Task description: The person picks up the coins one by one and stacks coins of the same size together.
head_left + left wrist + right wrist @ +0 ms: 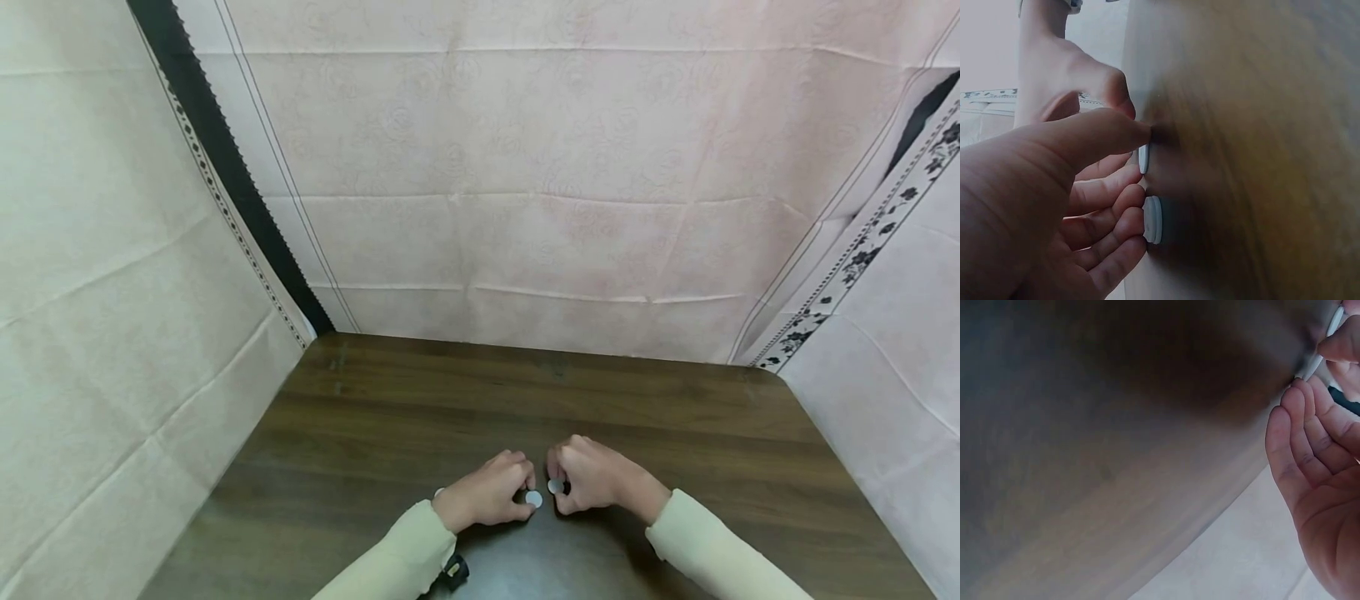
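My left hand (487, 492) pinches a small round white disc (533, 498) between thumb and fingers, right at the tabletop. In the left wrist view this disc (1144, 159) shows edge-on. Beside the other fingers of that hand stand stacked white discs (1153, 220). Facing it, my right hand (592, 477) holds a second white disc (555, 486) with thumb and forefinger at the table surface. The right wrist view catches that disc (1314, 366) partly behind the thumb and fingertips. A narrow gap separates the two discs in the head view.
A dark wooden table (450, 400) lies under both hands. Pale patterned cloth (525, 167) hangs behind it, with more cloth (150, 333) along the sides. A small white edge (439, 492) peeks out behind the left wrist, and a black strap piece (454, 572) shows below the left sleeve.
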Tool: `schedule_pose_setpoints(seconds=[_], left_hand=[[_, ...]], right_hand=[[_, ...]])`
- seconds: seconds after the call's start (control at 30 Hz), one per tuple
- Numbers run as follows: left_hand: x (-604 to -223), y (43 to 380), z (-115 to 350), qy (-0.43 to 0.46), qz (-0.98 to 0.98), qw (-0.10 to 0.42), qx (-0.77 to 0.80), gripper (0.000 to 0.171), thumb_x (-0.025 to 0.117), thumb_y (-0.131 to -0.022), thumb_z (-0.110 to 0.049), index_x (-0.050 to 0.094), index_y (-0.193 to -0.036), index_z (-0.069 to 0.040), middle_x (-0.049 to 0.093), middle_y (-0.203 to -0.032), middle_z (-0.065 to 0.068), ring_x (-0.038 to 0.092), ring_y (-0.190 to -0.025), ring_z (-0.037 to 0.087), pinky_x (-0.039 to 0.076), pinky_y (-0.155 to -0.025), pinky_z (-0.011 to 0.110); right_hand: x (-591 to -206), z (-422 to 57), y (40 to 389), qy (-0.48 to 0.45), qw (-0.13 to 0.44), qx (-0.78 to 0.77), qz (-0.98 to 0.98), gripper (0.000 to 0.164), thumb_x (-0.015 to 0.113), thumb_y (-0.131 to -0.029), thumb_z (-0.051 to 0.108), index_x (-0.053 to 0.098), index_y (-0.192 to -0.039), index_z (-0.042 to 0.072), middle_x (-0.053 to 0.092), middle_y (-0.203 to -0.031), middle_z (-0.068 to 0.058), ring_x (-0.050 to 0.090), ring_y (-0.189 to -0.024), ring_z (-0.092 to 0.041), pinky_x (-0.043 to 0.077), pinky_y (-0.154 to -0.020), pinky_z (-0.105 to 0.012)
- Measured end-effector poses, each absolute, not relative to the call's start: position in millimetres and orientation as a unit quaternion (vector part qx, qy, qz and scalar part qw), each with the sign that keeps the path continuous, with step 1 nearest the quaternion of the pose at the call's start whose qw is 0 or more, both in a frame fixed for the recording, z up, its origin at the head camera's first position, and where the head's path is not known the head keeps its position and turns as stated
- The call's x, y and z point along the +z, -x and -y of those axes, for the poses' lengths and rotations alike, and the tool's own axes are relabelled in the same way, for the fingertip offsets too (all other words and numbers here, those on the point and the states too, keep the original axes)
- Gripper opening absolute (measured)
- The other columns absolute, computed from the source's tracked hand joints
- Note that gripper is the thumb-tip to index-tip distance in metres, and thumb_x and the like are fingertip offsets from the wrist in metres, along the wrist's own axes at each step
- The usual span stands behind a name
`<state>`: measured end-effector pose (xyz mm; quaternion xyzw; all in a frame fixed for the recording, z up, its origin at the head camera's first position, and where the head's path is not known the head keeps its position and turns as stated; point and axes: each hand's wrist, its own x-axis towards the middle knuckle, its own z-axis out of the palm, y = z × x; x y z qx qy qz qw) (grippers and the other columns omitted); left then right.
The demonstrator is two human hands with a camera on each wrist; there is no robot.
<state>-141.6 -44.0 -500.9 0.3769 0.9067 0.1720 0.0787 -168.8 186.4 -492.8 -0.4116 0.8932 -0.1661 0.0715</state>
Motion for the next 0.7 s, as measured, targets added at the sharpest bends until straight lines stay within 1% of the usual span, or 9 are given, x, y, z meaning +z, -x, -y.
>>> schedule_pose_setpoints(seconds=[0.2, 0.5, 0.7], left_hand=[[-500.2, 142.4, 44.0, -0.376, -0.906, 0.076, 0.178, 0.017, 0.081, -0.093, -0.027, 0.07, -0.096, -0.015, 0.059, -0.093, -0.008, 0.046, -0.087, 0.004, 0.043, -0.075, 0.016], [-500.3, 141.9, 43.2, -0.371, -0.906, 0.087, 0.183, 0.017, 0.081, -0.093, -0.027, 0.07, -0.099, -0.015, 0.059, -0.095, -0.008, 0.045, -0.088, 0.004, 0.043, -0.077, 0.017], [-501.3, 143.3, 42.7, -0.373, -0.906, 0.087, 0.181, 0.017, 0.081, -0.092, -0.026, 0.068, -0.097, -0.016, 0.058, -0.093, -0.009, 0.045, -0.087, 0.004, 0.042, -0.076, 0.017]], right_hand=[[-491.8, -180.9, 159.8, 0.412, 0.068, -0.189, -0.889, 0.015, 0.081, -0.075, 0.015, 0.068, -0.083, 0.016, 0.062, -0.074, 0.01, 0.05, -0.062, 0.008, 0.046, -0.056, -0.013], [-497.1, -177.3, 154.7, 0.409, 0.061, -0.208, -0.886, 0.016, 0.083, -0.074, 0.014, 0.069, -0.082, 0.017, 0.066, -0.077, 0.01, 0.058, -0.067, 0.005, 0.049, -0.06, -0.012], [-498.5, -174.1, 151.7, 0.412, 0.055, -0.214, -0.884, 0.015, 0.083, -0.076, 0.014, 0.069, -0.081, 0.018, 0.065, -0.077, 0.011, 0.057, -0.068, 0.005, 0.049, -0.062, -0.012]])
